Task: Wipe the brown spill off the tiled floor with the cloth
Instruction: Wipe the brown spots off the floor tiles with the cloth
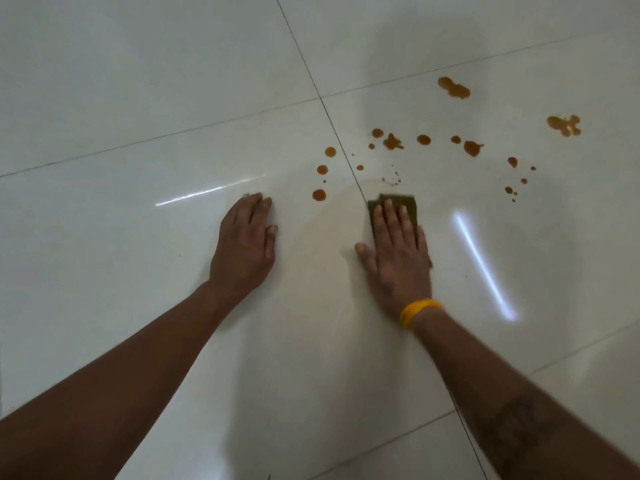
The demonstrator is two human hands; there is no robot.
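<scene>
My right hand (398, 251), with a yellow wristband, presses flat with straight fingers on a dark green cloth (407, 202) on the white tiled floor (138, 98). The cloth's far edge shows beyond my fingertips; the rest is hidden under my palm. Brown spill drops (391, 142) lie scattered just beyond the cloth. Bigger blotches sit further right (564, 125) and at the back (453, 87). One drop (319, 194) lies left of the cloth. My left hand (246, 244) rests flat on the floor, left of the spill. A faint wet smear shows around the cloth.
Dark grout lines (332, 126) cross the glossy tiles. Bright light streaks reflect off the floor at left (207, 192) and right (485, 268). No other objects are in view.
</scene>
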